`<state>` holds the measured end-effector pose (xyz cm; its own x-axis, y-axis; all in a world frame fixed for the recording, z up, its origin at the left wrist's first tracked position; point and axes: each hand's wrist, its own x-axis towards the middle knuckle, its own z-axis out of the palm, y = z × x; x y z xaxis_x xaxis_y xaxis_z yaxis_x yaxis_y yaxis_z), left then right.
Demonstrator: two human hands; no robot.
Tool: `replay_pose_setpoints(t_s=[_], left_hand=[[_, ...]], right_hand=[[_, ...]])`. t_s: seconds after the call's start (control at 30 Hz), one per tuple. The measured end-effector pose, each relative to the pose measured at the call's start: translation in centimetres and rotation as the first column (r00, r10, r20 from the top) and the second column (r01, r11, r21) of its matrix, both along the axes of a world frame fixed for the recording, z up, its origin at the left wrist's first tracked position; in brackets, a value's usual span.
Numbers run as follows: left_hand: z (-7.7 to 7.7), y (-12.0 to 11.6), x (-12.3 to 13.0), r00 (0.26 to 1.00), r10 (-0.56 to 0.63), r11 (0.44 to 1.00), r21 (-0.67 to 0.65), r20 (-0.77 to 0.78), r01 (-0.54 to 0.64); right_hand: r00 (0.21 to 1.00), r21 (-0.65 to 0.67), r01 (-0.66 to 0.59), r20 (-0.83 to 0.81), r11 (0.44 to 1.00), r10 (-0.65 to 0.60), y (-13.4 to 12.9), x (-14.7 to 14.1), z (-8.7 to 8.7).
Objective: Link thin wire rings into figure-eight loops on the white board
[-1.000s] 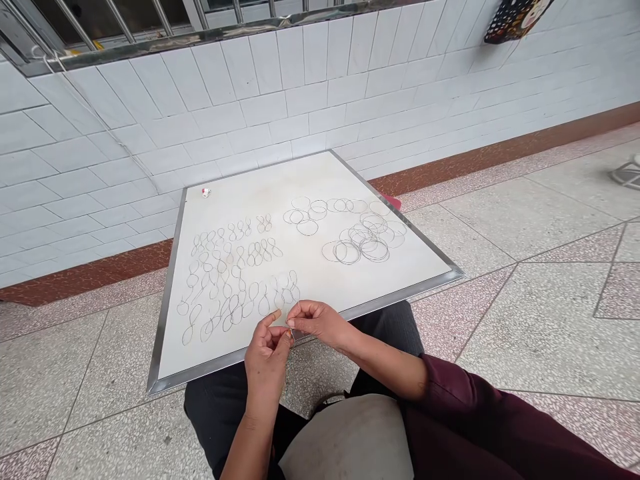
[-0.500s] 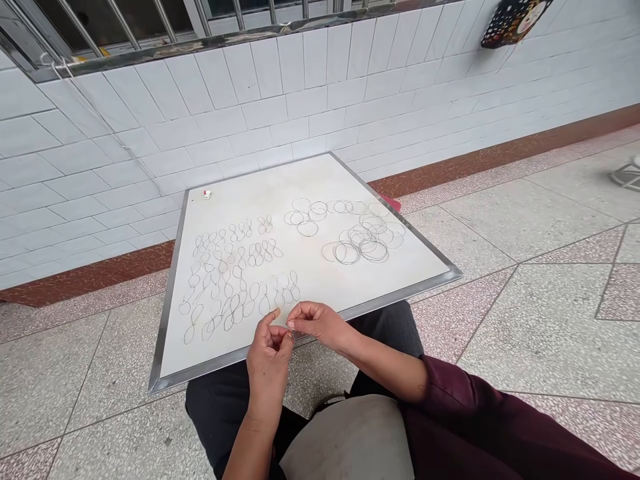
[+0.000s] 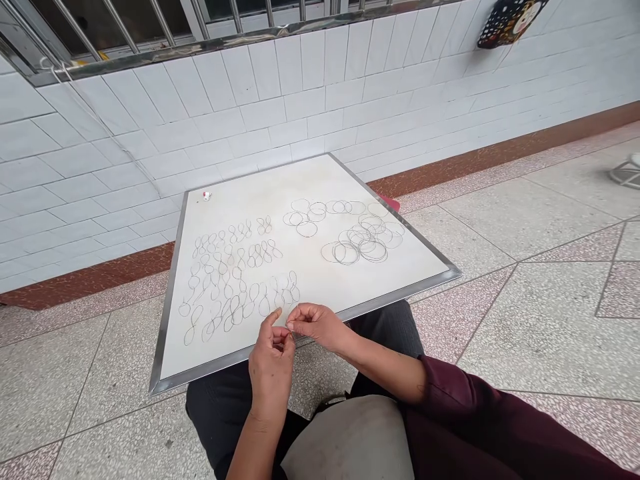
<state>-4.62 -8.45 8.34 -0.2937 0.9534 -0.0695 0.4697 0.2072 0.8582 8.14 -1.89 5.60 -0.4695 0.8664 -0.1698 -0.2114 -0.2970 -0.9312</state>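
Barely a shift: your left hand (image 3: 271,365) and right hand (image 3: 319,327) stay pinched at a fine strand (image 3: 293,336) by the worktop's (image 3: 260,187) near edge, loops (image 3: 259,254) unmoved, so the fingertip work goes on.

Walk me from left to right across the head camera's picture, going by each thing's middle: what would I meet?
White cord on the wall → figure-eight loops → left hand → right hand → overlapping round loops → dark patterned hanging item → round-based object on the floor.
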Motion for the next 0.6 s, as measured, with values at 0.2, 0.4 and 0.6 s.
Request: replay_pose_setpoints(t_s=[0.2,0.4,0.6], left_hand=[[0.15,-0.14,0.03,1.0,0.0,1.0,-0.016,0.027,0.001],[0.27,-0.24,0.19,0.998,0.02,1.0,-0.017,0.061,-0.019],[-0.07,-0.15,0.32,0.997,0.05,0.999,0.014,0.062,-0.051]], right_hand=[[1.0,-0.009,0.02,-0.005,1.0,-0.02,-0.01,-0.16,-0.41],[1.0,0.005,0.018,0.005,1.0,-0.018,0.01,-0.21,-0.63],[0.999,0.022,0.034,0.027,0.999,-0.034,-0.08,-0.33,-0.94]])
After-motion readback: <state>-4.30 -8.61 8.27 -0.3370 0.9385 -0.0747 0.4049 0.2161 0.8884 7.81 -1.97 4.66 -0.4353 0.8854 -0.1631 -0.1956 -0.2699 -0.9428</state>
